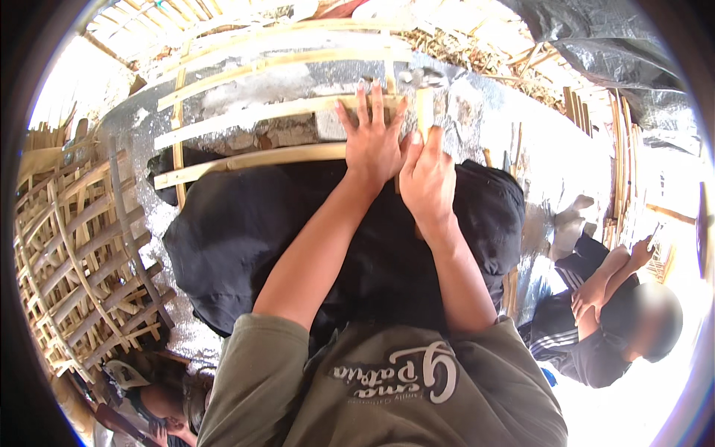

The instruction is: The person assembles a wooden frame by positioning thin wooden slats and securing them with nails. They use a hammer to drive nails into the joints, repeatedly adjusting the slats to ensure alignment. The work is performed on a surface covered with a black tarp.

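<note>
A frame of pale bamboo slats lies across my lap and over the ground ahead, its strips crossed by uprights at both ends. My left hand is spread over the slats near the frame's right end, fingers pointing away from me and apart. Close beside it, my right hand is closed around the wooden handle of a hammer. The hammer's metal head is at the far end, above my knuckles, and looks blurred by glare. Under the left palm, the slat joints are hidden. Dark cloth covers my legs.
Woven bamboo lattice panels are stacked at the left. A person in dark clothes sits at the right; another person is at the lower left. Bamboo shavings lie at the back, near a dark plastic sheet. Bamboo strips stand at right.
</note>
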`<action>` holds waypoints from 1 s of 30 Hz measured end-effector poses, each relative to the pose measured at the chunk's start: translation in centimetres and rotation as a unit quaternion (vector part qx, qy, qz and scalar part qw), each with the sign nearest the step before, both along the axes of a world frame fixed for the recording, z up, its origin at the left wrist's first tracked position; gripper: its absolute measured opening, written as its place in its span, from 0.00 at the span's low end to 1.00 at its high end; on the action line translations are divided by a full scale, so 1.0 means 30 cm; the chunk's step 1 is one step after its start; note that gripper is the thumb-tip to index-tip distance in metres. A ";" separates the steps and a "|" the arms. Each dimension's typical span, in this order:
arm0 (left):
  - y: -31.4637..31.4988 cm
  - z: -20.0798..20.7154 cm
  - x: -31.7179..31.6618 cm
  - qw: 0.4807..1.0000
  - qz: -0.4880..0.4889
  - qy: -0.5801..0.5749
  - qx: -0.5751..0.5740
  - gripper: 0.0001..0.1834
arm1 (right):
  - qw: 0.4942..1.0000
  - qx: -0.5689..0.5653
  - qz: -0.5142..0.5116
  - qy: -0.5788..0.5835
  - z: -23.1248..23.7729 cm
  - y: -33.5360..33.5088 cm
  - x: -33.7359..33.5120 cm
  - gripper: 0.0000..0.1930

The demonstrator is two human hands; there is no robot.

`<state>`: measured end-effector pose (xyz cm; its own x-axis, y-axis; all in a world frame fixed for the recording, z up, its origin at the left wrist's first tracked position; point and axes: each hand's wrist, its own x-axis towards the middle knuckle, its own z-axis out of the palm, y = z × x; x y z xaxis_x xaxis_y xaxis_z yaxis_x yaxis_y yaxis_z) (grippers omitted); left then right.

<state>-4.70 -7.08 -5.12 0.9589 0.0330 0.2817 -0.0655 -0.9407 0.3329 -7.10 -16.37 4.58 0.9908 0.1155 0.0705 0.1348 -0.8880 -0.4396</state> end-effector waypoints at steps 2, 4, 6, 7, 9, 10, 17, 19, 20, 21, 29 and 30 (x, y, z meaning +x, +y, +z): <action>0.003 -0.017 0.008 1.000 0.005 -0.005 0.022 0.33 | 1.000 -0.016 0.005 -0.008 -0.021 -0.003 0.002 0.11; 0.008 -0.013 0.009 0.999 0.008 -0.014 0.029 0.34 | 0.997 -0.045 0.053 -0.027 -0.025 0.001 0.027 0.11; 0.002 0.000 0.015 1.000 0.007 -0.025 0.014 0.34 | 0.998 0.056 0.004 -0.036 0.017 -0.001 -0.007 0.09; -0.001 0.005 0.006 1.000 0.006 -0.026 0.005 0.34 | 0.992 0.110 -0.007 -0.068 0.028 0.001 -0.012 0.08; -0.003 0.005 -0.009 1.000 0.008 -0.026 -0.001 0.34 | 0.995 0.079 -0.009 -0.063 -0.007 -0.012 0.005 0.09; -0.004 0.008 -0.010 1.000 0.007 -0.025 -0.006 0.34 | 0.996 0.065 -0.010 -0.062 -0.017 -0.017 0.017 0.09; -0.003 0.001 0.001 0.999 -0.002 0.018 0.038 0.35 | 0.996 -0.087 0.005 -0.006 -0.083 -0.029 0.008 0.11; 0.006 0.003 0.010 1.000 0.004 0.008 0.026 0.34 | 0.999 -0.042 0.005 -0.023 -0.064 -0.017 0.010 0.10; 0.007 0.004 0.016 1.000 0.003 -0.001 0.007 0.34 | 0.999 -0.016 -0.002 -0.032 -0.039 -0.018 0.009 0.10; 0.000 0.003 -0.001 1.000 -0.003 -0.002 -0.013 0.34 | 0.999 0.008 -0.014 -0.034 -0.008 -0.018 -0.008 0.10; 0.004 0.025 -0.009 0.999 -0.006 0.041 0.009 0.34 | 0.998 -0.043 -0.017 0.050 0.004 -0.013 0.006 0.12; 0.001 0.019 0.000 0.999 -0.009 0.031 -0.005 0.34 | 0.999 -0.020 -0.030 0.025 0.019 -0.012 0.000 0.11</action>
